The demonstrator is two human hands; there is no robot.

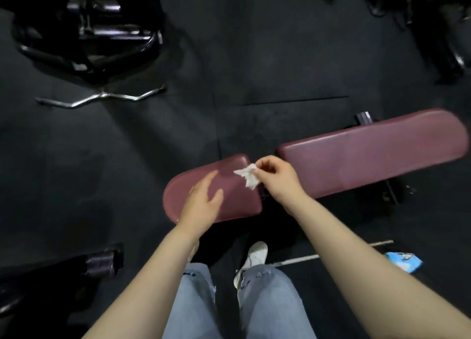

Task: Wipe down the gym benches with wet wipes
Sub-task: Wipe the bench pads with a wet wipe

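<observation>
A maroon gym bench stands across the middle of the view, with a short seat pad (234,206) on the left and a long back pad (369,155) on the right. My right hand (276,178) pinches a crumpled white wet wipe (248,178) just above the seat pad, near the gap between the pads. My left hand (204,201) hovers over the seat pad with its fingers straight and spread, holding nothing. A blue wet wipe pack (404,261) lies on the floor at the lower right.
The floor is black rubber matting. A chrome curl bar (102,97) lies at the upper left, in front of a dark machine frame (89,27). More dark equipment stands at the upper right and lower left (99,262). My jeans and a white shoe (256,256) are below.
</observation>
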